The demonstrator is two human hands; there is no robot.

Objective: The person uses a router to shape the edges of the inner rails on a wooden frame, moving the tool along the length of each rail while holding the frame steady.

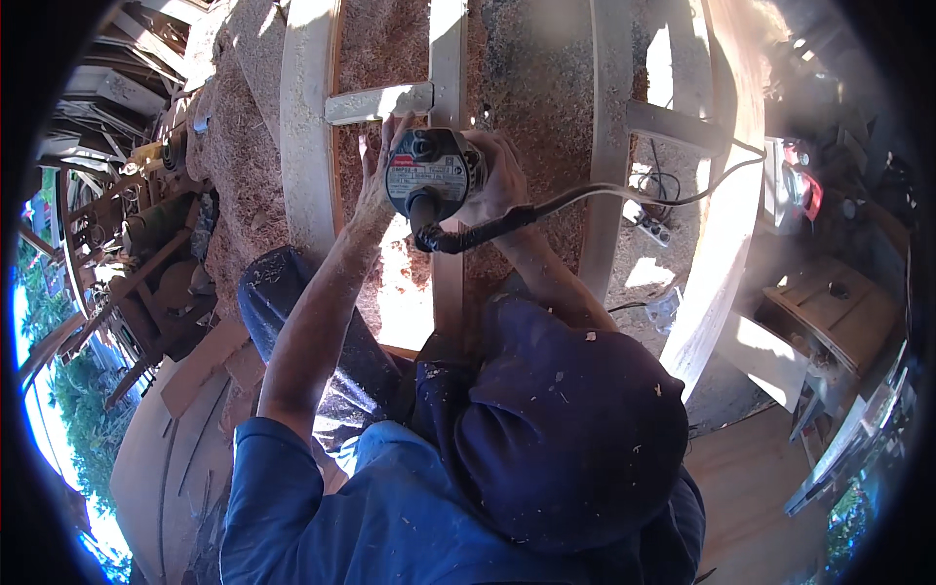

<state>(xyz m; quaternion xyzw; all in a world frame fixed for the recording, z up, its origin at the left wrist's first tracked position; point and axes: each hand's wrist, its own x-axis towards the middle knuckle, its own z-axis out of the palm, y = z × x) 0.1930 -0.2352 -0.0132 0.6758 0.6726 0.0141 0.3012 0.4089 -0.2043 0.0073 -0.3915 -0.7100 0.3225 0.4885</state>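
A handheld power router [424,171], with a dark motor top, a red and silver label and a taped black cord, sits over a narrow pale timber strip [447,292] running up the view. My left hand [380,161] grips its left side, fingertips reaching toward the short crosspiece [380,102]. My right hand [492,175] is closed round its right side, the fingertips partly hidden behind the tool. The router's underside is out of sight.
Long pale boards [609,58] flank the strip, over reddish shavings [244,166]. The cord [575,195] loops rightward. Stacked wooden scraps [156,244] crowd the left; a wooden box [829,307] and a red tool [804,185] lie at right. My legs are below.
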